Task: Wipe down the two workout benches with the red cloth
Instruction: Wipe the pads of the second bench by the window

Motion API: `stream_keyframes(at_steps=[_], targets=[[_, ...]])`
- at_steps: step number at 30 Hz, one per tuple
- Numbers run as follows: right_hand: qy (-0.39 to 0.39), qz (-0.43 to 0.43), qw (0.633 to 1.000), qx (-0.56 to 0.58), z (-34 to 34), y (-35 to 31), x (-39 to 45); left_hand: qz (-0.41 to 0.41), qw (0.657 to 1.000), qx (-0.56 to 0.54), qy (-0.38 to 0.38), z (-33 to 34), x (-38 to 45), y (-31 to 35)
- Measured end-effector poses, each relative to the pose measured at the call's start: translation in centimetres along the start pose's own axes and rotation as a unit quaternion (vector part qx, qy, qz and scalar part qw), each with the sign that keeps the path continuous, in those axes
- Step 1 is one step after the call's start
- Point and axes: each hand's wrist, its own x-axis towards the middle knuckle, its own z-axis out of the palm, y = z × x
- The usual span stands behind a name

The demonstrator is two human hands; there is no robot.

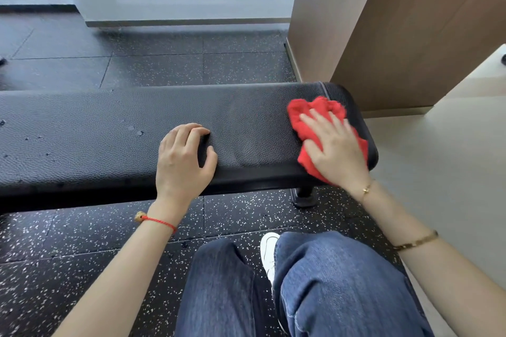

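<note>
Workout bench (109,131): black textured pad, long axis running left to right across the view, its right end rounded and stitched. Only this one bench is identifiable; the second is not evident in view.

Red cloth (305,120): crumpled, lying flat on the pad at the bench's right end, reaching from near the far edge to the near edge, where a fold hangs just over the side.

Right hand (332,145): on top of the cloth, fingers extended and spread, pointing toward the far left, palm pressing the cloth against the pad. Not clenched; it holds the cloth down by flat pressure rather than by a curled grip.

Left hand (182,157): on the bare pad near the near edge, left of the cloth and apart from it. Fingers bent with tips on the leather, thumb out to the right; it grasps nothing and appears to brace.

Governing relation: nearly all the unwiped length lies to the left of the right hand, along the bench's long axis. Pale spots (135,130) sit on the pad left of the left hand. Judgement: a leftward stroke would meet the bracing left hand first, so it would need to lift or shift.
</note>
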Motion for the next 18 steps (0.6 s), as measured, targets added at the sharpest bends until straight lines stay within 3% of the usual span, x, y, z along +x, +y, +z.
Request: stream_keyframes(at_steps=[3,5,9,13,18], targets=[[0.006,0.125,0.992,-0.003,-0.6,2.9,2.4,-0.001,1.0,0.004,0.004,0.1,0.0,0.0],[-0.005,0.151,0.989,0.002,-0.6,2.8,4.8,-0.004,1.0,0.006,0.005,0.2,-0.1,0.0],[-0.039,0.061,0.997,0.006,0.2,-1.2,6.4,-0.003,1.0,0.008,0.004,0.2,-0.1,0.0],[-0.046,-0.051,0.997,0.024,0.5,-2.8,1.8,-0.002,1.0,0.003,0.005,0.2,-0.1,-0.1],[0.0,0.054,0.999,0.003,-0.6,2.0,-0.3,0.0,1.0,0.005,0.004,0.2,-0.1,0.0]])
